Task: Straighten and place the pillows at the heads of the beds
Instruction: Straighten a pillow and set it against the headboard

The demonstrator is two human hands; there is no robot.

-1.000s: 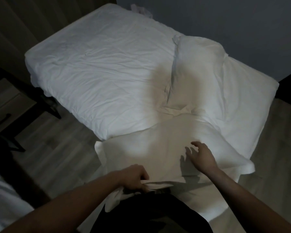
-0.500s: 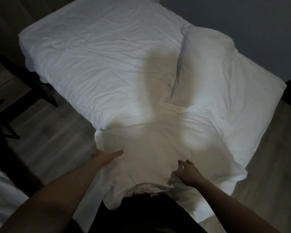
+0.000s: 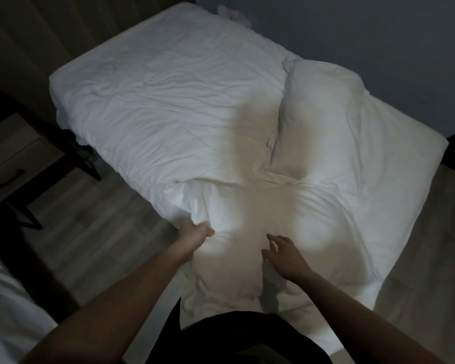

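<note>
A white pillow (image 3: pixel 268 219) lies across the near end of the bed (image 3: pixel 168 106), right in front of me. My left hand (image 3: pixel 195 233) grips its left edge, bunching the cloth upward. My right hand (image 3: pixel 284 252) hovers over the pillow's near middle with fingers spread, holding nothing. A second white pillow (image 3: pixel 323 116) lies lengthwise beyond it, towards the right side of the bed near the wall.
A nightstand with a drawer (image 3: pixel 13 164) stands at the left past a strip of wooden floor (image 3: pixel 95 232). Another white bed edge (image 3: pixel 8 311) shows at the lower left. A grey wall (image 3: pixel 365 43) runs behind the bed. White cloth (image 3: pixel 231 14) lies at the far corner.
My left hand has closed on the pillow's left edge and lifted it into a fold. My right hand has let go of the near edge and risen, fingers apart.
</note>
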